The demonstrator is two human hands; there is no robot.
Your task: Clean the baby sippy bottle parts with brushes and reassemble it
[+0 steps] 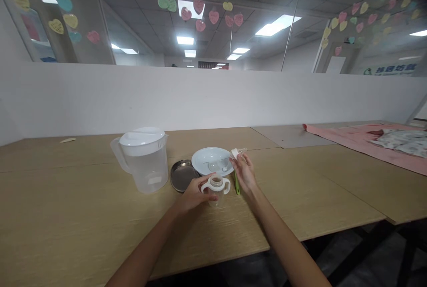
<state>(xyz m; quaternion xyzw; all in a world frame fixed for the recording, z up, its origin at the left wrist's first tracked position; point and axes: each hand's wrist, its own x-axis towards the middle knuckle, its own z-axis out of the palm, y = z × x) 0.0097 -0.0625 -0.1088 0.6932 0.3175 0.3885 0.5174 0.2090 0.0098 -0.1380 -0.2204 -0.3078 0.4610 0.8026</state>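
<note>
My left hand (196, 194) is wrapped round a clear baby bottle (216, 199) with a white two-handled collar, upright over the table with its mouth uncovered. Up and to the right, my right hand (245, 172) is closed on a bottle nipple top (236, 153), a white ring with a clear part. Just behind the bottle is a white bowl (200, 155) with a small clear item and some thin piece in it, too small to make out. A green handle (237, 185) lies on the table beside my right hand.
A clear pitcher with a white lid (148, 158) stands to the left. Next to it lies a round dark metal pan (182, 175). Pink cloth (350, 141) with a patterned fabric on it covers the far right. Behind the table (100, 229) rises a white wall with glass above.
</note>
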